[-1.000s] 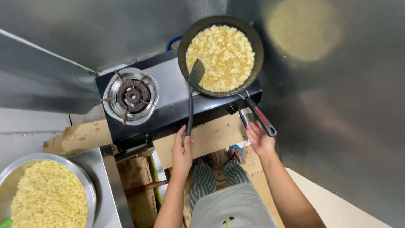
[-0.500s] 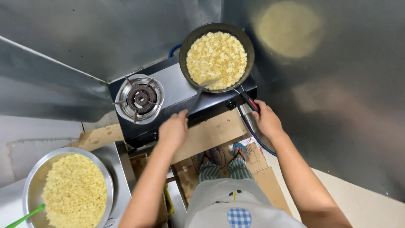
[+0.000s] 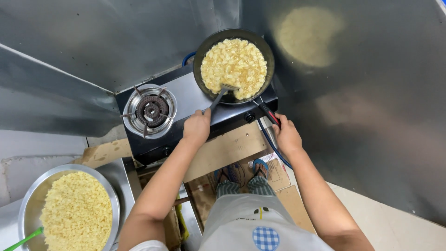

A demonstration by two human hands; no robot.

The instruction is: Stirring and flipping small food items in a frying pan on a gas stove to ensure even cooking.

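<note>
A black frying pan (image 3: 200,52) full of pale yellow food (image 3: 234,67) sits on the right burner of a two-burner gas stove (image 3: 186,95). My left hand (image 3: 196,128) grips the handle of a dark spatula (image 3: 220,95), whose blade is dug into the near edge of the food. My right hand (image 3: 286,135) holds the pan's black and red handle (image 3: 268,112) at the stove's right corner.
The left burner (image 3: 151,110) is bare. A large metal bowl (image 3: 31,195) of the same yellow food with a green utensil (image 3: 23,240) sits at the lower left. Steel walls (image 3: 362,93) enclose the stove. Cardboard (image 3: 223,151) lies under it.
My left hand has moved up toward the pan and pushed the spatula blade under the food's near edge. The view has shifted, so pan and stove sit further right.
</note>
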